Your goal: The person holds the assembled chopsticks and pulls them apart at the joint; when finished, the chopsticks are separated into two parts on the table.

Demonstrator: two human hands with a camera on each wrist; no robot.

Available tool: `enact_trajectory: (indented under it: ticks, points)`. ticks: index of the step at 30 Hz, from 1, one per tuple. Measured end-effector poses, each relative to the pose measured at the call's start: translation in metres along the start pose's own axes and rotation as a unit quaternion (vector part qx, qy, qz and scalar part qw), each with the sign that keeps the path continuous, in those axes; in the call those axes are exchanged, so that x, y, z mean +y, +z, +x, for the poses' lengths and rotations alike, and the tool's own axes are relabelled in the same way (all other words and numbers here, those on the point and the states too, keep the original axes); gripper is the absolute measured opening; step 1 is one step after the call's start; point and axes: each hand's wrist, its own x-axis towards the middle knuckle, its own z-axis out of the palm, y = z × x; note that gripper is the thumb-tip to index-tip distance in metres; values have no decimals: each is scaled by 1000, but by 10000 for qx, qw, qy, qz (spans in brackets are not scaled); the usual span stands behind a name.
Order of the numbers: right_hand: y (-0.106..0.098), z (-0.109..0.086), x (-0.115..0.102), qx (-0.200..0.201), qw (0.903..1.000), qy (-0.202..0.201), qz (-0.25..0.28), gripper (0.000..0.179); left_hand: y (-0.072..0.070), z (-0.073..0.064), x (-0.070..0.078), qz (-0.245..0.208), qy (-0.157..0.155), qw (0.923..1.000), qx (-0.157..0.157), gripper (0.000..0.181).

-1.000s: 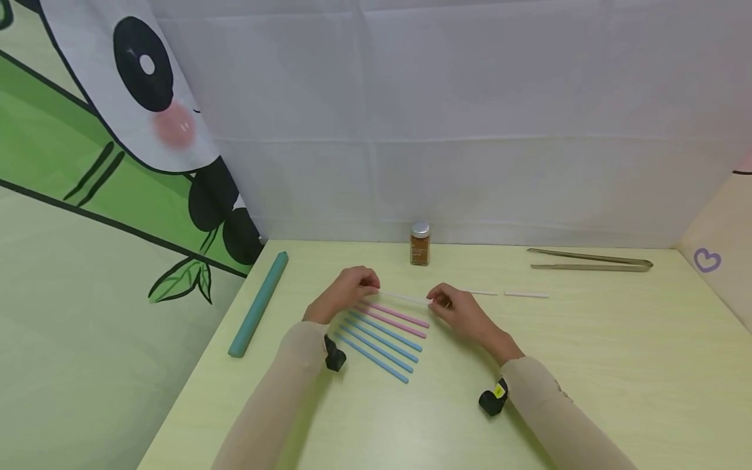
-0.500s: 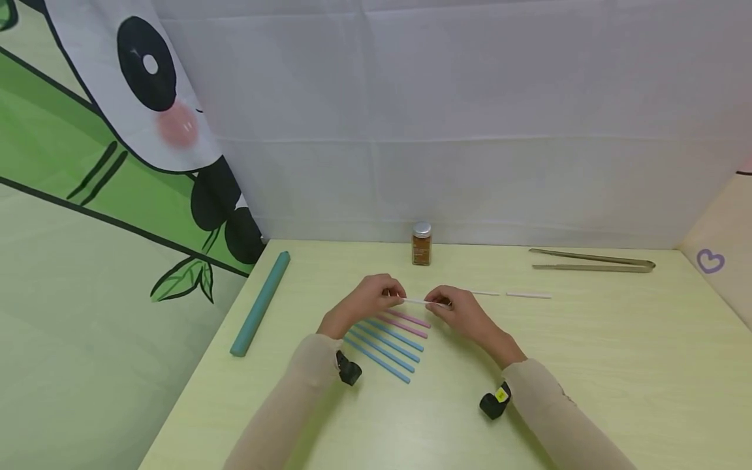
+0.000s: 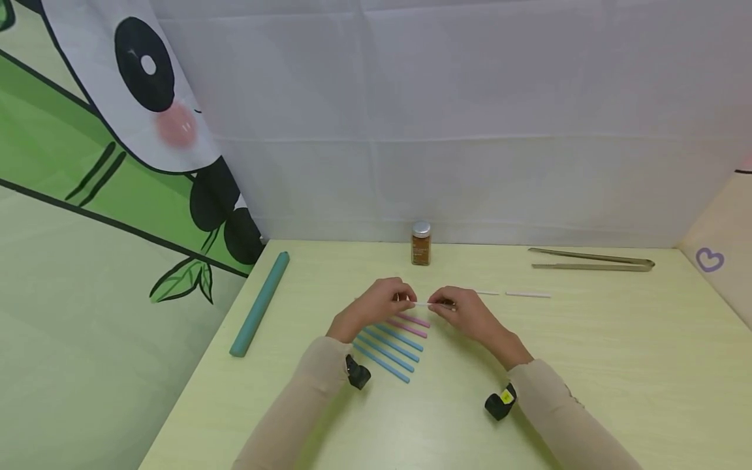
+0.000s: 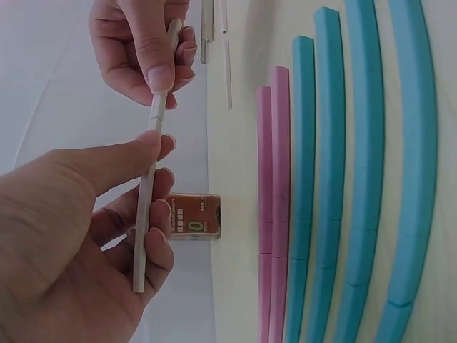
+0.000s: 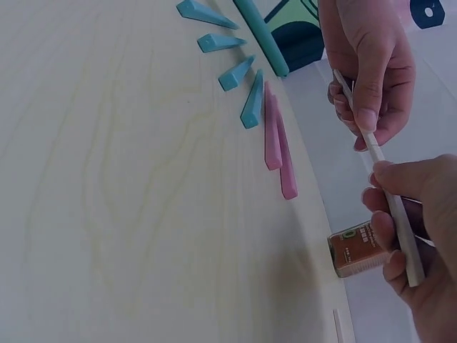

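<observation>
Left hand (image 3: 376, 304) and right hand (image 3: 471, 316) come nearly together above the surface (image 3: 446, 424), each pinching the same white stick (image 4: 143, 221) between thumb and curled fingers, with only a short stretch bare between them. A fine seam crosses the stick near the right thumb, suggesting that two lengths are being fitted end to end. The next move likely calls for holding both lengths in line and pressing evenly, then laying the stick beside the others; an angled push could part the joint. Under and in front of the left hand, two pink sticks (image 4: 280, 171) and four blue sticks (image 4: 366, 143) lie side by side, each crossed by a similar seam. Beyond the hands, a brown jar (image 3: 420, 249) stands upright. To their right lie two white pieces (image 3: 527, 295), with tongs (image 3: 617, 262) behind; a green bar (image 3: 260, 303) lies at far left.
</observation>
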Motion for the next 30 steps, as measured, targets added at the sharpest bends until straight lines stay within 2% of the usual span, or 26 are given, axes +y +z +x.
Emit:
enact_trajectory:
  ticks: [5, 9, 16, 20, 30]
  points:
    - [-3, -1, -1, 21, 9999, -109, 10, 9, -2, 3, 6, 249, 69, 9997, -20, 13]
    - [-6, -1, -3, -14, 9998, -182, 52, 8, -1, 4, 6, 243, 135, 9996, 20, 12]
    - [-9, -2, -2, -71, 10000, -16, -68, 8, 3, 6, 3, 214, 435, 9985, 251, 11]
    - [-12, -3, -2, -17, 10000, 5, -13, 8, 3, 8, 4, 191, 464, 9982, 329, 11]
    - [-15, -6, -1, 164, 9995, -257, 15, 6, 3, 11, 8, 196, 390, 9979, 477, 11]
